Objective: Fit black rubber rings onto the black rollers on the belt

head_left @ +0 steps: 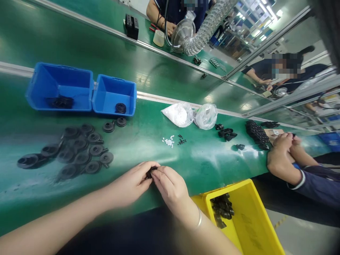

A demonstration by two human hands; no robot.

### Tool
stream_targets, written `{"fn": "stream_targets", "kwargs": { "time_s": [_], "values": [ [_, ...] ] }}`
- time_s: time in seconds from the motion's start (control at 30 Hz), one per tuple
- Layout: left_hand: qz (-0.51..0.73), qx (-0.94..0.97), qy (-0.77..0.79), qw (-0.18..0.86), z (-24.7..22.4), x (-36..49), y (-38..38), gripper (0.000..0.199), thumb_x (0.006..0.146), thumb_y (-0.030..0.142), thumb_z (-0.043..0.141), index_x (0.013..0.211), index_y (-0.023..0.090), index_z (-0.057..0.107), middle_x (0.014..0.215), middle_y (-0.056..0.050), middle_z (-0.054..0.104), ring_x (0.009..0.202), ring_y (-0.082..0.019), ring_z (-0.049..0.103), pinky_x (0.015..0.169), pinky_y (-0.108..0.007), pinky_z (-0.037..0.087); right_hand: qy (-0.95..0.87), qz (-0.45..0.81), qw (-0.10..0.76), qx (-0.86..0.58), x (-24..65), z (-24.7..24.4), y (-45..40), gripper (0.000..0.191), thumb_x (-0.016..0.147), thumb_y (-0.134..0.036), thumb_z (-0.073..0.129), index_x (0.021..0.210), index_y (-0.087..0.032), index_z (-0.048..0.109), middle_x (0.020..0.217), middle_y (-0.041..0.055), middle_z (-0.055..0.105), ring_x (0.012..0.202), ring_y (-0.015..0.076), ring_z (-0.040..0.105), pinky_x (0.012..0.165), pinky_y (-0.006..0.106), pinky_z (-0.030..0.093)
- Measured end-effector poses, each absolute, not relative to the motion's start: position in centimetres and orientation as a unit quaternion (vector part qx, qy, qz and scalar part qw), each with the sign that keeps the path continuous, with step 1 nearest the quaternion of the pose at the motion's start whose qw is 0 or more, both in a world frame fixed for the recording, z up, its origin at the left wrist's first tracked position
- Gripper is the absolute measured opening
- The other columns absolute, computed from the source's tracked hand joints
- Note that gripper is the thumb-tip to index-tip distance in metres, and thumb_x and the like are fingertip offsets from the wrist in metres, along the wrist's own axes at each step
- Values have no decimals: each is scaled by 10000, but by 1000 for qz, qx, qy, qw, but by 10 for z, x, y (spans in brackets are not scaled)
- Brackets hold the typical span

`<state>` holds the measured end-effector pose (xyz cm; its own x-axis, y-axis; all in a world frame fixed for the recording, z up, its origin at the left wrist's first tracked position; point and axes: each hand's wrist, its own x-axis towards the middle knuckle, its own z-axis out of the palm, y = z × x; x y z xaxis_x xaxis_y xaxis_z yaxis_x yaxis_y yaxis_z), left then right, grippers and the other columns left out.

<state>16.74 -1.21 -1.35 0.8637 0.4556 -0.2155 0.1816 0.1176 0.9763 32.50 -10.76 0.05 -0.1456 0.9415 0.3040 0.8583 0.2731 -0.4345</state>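
Both my hands meet over the front of the green table, closed around a small black part (151, 172), mostly hidden by fingers. My left hand (132, 184) grips it from the left, while the fingertips of my right hand (171, 184) pinch it from the other side. Just beyond them lie small white pieces (169, 141) and tiny black pieces (182, 140). To the left, several round black parts with stub-like necks (82, 150) are spread on the tabletop.
Two blue bins (62, 72) with black rings or cords stand back left. Clear plastic bags (178, 115) sit mid-table. A yellow bin (255, 219) holding black parts is at front right. A co-worker's hands (284, 143) work beside stacked black parts (256, 132). Another person sits across the table.
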Motion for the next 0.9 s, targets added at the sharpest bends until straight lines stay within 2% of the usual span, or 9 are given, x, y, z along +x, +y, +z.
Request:
{"fn": "stream_targets", "kwargs": {
  "time_s": [0.17,0.27,0.33,0.47,0.77,0.9],
  "values": [
    [86,554,230,795,-14,173,-11,331,878,242,538,1207,238,499,1186,-64,596,1153,-256,586,1008,-425,465,-724,137,314,-599,354,12,-98,137,956,-155,522,973,-174,657,888,63,670,832,161,640,748,286,550],
    [76,498,221,835,-13,176,-11,330,874,287,575,1186,234,486,1301,-82,534,1251,-277,540,1066,-441,426,-599,74,317,-731,398,9,-88,168,959,-225,524,859,-190,655,750,20,645,699,148,627,694,287,533],
    [68,492,225,839,-13,177,-11,347,868,311,598,1187,238,481,1322,-88,516,1267,-290,533,1069,-453,423,-556,33,292,-778,429,0,-81,161,946,-262,531,938,-173,665,790,43,660,668,162,625,656,302,534],
    [61,487,229,841,-15,177,-11,362,864,342,617,1189,249,490,1313,-84,517,1257,-302,543,1062,-470,425,-556,4,272,-786,462,-18,-70,181,918,-282,550,925,-150,673,834,88,663,766,215,629,715,354,525],
    [54,484,226,844,-11,176,-8,331,874,314,623,1175,246,503,1285,-85,510,1252,-288,543,1048,-460,434,-568,-2,252,-783,467,-16,-68,233,934,-308,522,809,-162,653,751,61,625,704,197,590,678,333,491],
    [69,472,227,849,-11,176,-8,313,877,274,622,1166,226,512,1286,-92,522,1213,-272,578,1041,-447,435,-583,27,277,-764,432,1,-77,172,925,-283,568,818,-173,644,742,32,625,667,161,583,626,285,486]
  ]
}}
